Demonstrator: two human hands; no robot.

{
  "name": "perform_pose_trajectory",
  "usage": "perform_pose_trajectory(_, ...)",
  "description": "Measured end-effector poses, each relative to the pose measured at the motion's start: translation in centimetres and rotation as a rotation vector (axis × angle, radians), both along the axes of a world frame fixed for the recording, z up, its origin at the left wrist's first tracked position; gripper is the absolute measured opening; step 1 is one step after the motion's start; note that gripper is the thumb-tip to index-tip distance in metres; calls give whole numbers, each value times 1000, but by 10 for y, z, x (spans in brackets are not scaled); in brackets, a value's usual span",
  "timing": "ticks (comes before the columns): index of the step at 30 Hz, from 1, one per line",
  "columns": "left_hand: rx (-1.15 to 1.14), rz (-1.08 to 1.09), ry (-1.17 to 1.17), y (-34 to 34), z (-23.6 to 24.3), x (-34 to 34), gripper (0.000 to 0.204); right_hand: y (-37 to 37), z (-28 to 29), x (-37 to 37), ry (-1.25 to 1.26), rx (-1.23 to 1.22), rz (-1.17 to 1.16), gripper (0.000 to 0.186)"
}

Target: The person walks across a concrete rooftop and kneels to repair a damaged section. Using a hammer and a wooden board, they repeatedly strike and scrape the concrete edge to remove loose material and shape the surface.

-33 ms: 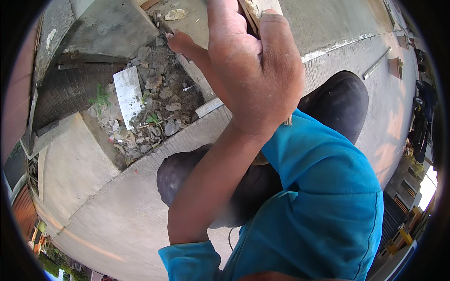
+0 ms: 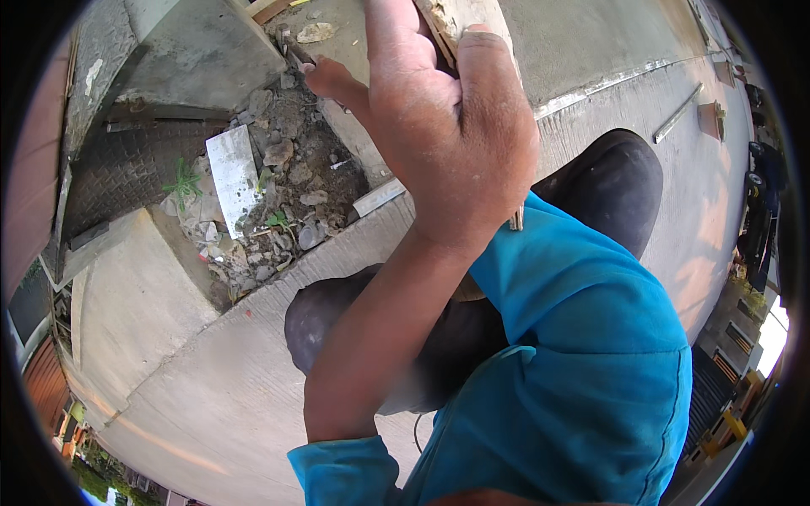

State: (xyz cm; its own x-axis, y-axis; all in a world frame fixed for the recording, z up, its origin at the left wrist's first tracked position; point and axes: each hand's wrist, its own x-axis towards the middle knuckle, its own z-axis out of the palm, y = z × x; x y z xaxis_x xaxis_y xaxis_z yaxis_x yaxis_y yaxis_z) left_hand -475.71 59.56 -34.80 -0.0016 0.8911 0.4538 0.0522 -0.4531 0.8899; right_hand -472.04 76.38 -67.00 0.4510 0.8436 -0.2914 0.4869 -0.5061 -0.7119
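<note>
My left hand [image 2: 456, 143] is raised across the upper middle, its fingers and thumb closed round a wooden piece [image 2: 469, 15] with a pale, rough crust. The top of that piece runs out of the picture. Behind the left wrist my right arm crosses over to the left, and my right hand [image 2: 336, 83] is partly covered. Its fingers are closed on a thin, dark, stick-like tool [image 2: 294, 45], whose kind I cannot make out. Below that hand lies broken rubble and soil [image 2: 291, 181].
A white rectangular sheet [image 2: 234, 173] lies on the rubble beside small green plants [image 2: 182, 181]. Concrete slabs [image 2: 143, 287] border the pit. A short pale strip [image 2: 378, 196] rests at its edge, and a long strip [image 2: 677, 114] lies right, near a pot [image 2: 711, 120].
My left hand and the wooden piece have shifted slightly left. My right hand stays nearly in place, still closed on the dark tool.
</note>
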Motion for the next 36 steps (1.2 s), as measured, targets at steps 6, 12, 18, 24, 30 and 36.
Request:
perform_pose_trajectory(6, 5, 70, 69, 10, -4, -15, 56, -9, 53, -53, 147, 65, -5, 56)
perform_pose_trajectory(12, -8, 5, 37, 4, 0, -5, 56, 1, -4, -2, 62, 132, -24, 57)
perform_pose_trajectory(18, 2, 33, 54, 9, -2, -4, 56, -3, 11, -18, 143, -55, 51, 58)
perform_pose_trajectory(24, -6, 55, 41, 13, -1, -7, 56, -25, 50, -29, 209, 69, -44, 58)
perform_pose_trajectory(30, -8, 54, 62, 9, 0, -10, 56, -9, 35, -30, 164, 43, 5, 58)
perform_pose_trajectory(36, -24, 55, 58, 4, -1, -12, 56, -7, 24, -27, 136, 2, 30, 58)
